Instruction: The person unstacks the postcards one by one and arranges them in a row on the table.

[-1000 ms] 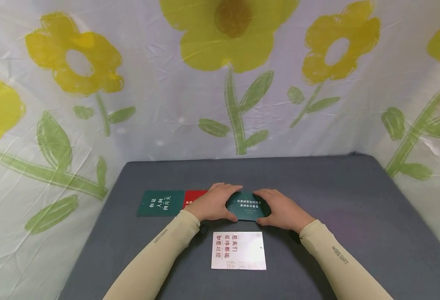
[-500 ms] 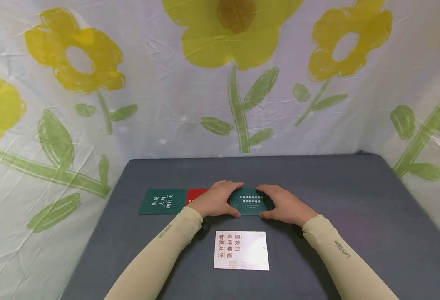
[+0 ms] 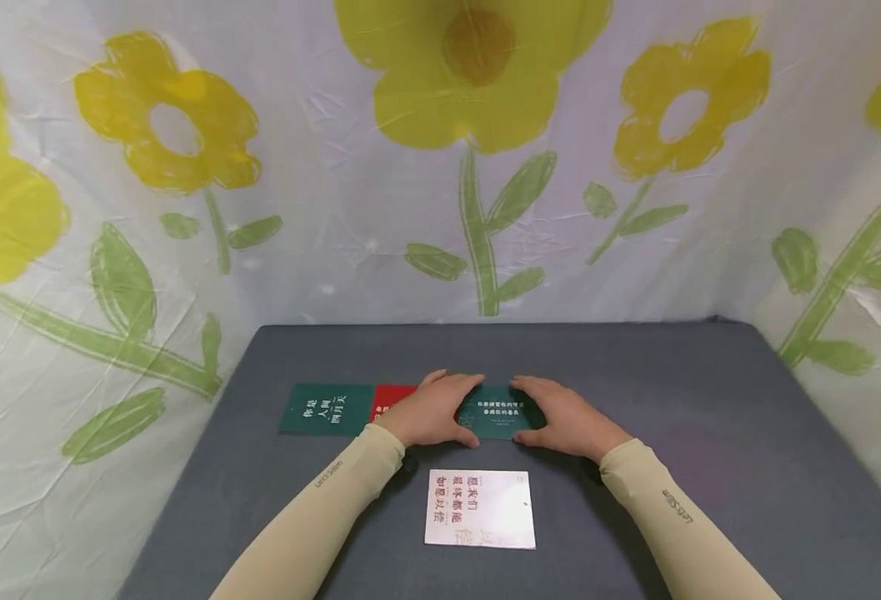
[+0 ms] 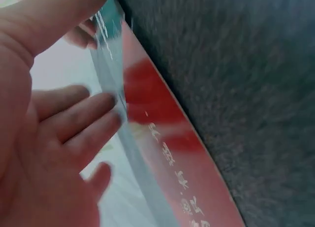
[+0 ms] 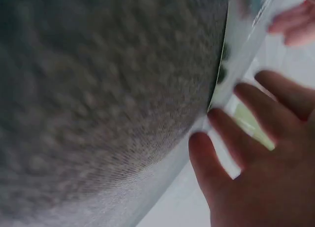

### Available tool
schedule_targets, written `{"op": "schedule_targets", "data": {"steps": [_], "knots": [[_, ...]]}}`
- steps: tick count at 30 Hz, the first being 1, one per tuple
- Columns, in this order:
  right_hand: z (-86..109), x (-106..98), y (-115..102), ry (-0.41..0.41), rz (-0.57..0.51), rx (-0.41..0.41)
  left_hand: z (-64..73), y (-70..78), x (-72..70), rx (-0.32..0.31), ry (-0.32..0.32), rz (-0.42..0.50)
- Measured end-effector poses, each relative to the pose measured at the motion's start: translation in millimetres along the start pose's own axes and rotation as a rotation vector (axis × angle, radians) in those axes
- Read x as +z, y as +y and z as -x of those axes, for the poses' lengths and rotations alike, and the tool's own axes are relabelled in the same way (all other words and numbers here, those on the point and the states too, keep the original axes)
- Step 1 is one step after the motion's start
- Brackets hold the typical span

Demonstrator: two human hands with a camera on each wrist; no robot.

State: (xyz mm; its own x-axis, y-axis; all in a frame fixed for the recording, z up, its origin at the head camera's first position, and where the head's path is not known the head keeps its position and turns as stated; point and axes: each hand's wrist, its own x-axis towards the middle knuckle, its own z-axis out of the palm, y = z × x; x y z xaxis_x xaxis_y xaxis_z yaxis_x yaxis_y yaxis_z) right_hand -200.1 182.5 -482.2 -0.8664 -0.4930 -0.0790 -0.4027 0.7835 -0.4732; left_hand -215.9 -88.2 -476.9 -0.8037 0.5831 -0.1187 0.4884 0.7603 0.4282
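Note:
A dark green card (image 3: 494,415) with white lettering lies between my two hands on the grey table. My left hand (image 3: 438,408) is at its left edge, thumb and forefinger spread apart, partly covering a red card (image 3: 392,398). At the opposite edge is my right hand (image 3: 569,417), its fingers and thumb spread around the card's right corners. In the left wrist view the red card (image 4: 167,133) lies flat beside the loosely extended fingers (image 4: 78,113). The right wrist view has the fingers (image 5: 246,123) spread near the card's edge.
Another green card (image 3: 327,410) continues the row on the left, beside the red one. Nearer the front lies a white card (image 3: 479,510) with red writing. Behind the grey table (image 3: 635,358) hangs a white cloth (image 3: 320,275) with painted yellow flowers.
The head view shifts slightly. Both hands stay around the green card, which lies straighter in the row than one second ago.

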Motion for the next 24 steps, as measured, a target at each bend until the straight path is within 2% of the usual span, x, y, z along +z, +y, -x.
{"op": "schedule_targets", "data": {"steps": [4, 6, 8, 11, 14, 19, 24], "knots": [[15.2, 6.3, -9.6, 0.047, -0.012, -0.019, 20.8, 6.2, 0.4, 0.017, 0.099, -0.003], [26.8, 6.6, -19.9, 0.052, -0.009, -0.033, 36.4, 10.0, -3.0, 0.014, 0.119, 0.012], [39.5, 6.0, -32.0, 0.050, 0.004, -0.055, 52.9, 12.4, -5.0, 0.012, 0.114, 0.020], [57.7, 8.3, -49.6, 0.052, 0.044, -0.109, 78.4, 15.6, -6.2, -0.003, 0.067, 0.020], [71.3, 12.5, -62.9, 0.051, 0.065, -0.142, 96.2, 19.1, -3.3, -0.013, 0.020, 0.015], [80.2, 20.1, -73.5, 0.003, 0.066, -0.124, 108.7, 28.4, 4.2, -0.007, -0.047, -0.004], [79.8, 21.1, -81.3, -0.068, 0.069, -0.082, 112.4, 33.9, 11.1, 0.014, -0.058, -0.044]]}}
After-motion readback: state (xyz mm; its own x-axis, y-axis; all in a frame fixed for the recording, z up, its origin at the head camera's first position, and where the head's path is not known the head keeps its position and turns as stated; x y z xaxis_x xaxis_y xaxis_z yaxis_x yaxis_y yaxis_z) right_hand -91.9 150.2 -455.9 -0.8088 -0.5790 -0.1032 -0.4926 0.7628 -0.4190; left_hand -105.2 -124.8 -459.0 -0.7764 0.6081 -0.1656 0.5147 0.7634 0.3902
